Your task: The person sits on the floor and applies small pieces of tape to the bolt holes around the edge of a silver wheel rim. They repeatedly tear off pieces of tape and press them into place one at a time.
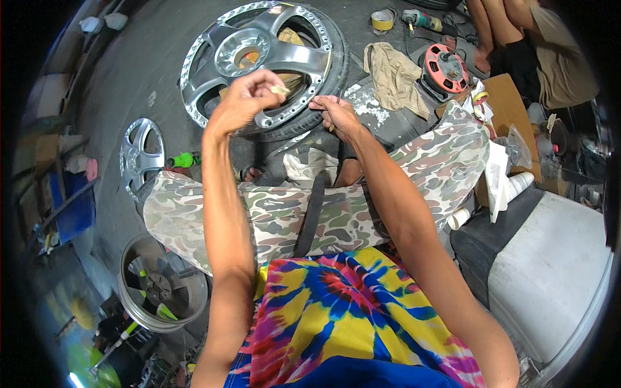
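The biggest thing under me is the silver alloy wheel (259, 61) with its tyre, lying flat on the grey concrete floor (142, 71) straight ahead of my knees, its polished spokes up and a ring of bolts running around the rim. Below it, my lap in camouflage shorts (284, 213) fills the middle of the view, with a tie-dye shirt (343, 323) beneath that. To my right I see a white padded seat (550, 278), and beyond it another person (537, 45) crouches at the top right edge. A bare silver rim (162, 291) stands at my lower left, and a smaller spoked wheel face (139, 155) lies on the floor beside my left knee, with a green bottle (183, 159) just next to it. Past the big wheel I see a tan rag (394, 77) spread out, touching a red cable reel (445, 70), and a roll of tape (383, 19) further back. My left hand (249, 97) is raised above the near edge of the wheel, fingers pinched shut on a small pale scrap (280, 90) that I cannot identify. My right hand (335, 113) sits just beside it, near the tyre's near sidewall, fingers curled in a pinch; I cannot tell whether it holds anything. The two hands are close together, not touching, both over the wheel's near edge.
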Demonstrator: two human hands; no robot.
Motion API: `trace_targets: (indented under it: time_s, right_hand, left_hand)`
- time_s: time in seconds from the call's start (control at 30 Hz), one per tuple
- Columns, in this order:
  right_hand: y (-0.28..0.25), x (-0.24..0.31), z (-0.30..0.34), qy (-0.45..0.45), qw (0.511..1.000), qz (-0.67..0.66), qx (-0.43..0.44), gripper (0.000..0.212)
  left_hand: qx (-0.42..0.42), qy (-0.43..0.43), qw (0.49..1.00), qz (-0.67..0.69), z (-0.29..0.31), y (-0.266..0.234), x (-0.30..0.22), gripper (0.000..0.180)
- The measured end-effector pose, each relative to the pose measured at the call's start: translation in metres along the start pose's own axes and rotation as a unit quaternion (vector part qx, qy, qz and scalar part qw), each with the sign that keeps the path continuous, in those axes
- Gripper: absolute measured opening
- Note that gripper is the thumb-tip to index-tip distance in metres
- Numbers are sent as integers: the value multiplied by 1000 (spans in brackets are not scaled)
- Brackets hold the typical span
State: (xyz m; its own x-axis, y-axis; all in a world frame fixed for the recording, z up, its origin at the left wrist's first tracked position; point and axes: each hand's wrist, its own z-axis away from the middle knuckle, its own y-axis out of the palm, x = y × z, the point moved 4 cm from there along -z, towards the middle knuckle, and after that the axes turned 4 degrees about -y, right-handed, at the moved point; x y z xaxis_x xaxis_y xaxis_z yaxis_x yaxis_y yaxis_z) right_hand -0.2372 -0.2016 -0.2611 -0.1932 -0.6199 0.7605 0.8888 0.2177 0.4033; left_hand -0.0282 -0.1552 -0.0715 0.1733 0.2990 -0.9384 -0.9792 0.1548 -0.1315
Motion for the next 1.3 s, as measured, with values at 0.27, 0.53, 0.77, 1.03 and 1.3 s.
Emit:
trace_targets:
  time_s: [0.27,0.53,0.77,1.03,1.3]
  right_hand:
    - [11,-2,-9,-31,999,-5,-41,16]
    - [12,-11,-18,-13,999,30,-14,30]
    - [11,-18,11,59,975,192,94,40]
    - [6,18,29,125,966,134,182,31]
    - [-13,28,6,-116,920,373,-32,37]
  left_hand:
    - [-137,54,987,-65,8,-15,12,23]
    - [-174,17,980,-90,8,-10,19,18]
    - [-175,18,976,-130,-5,-8,31,26]
    - [-85,44,932,-349,-20,54,59,17]
    - [-29,12,944,-329,-24,31,83,11]
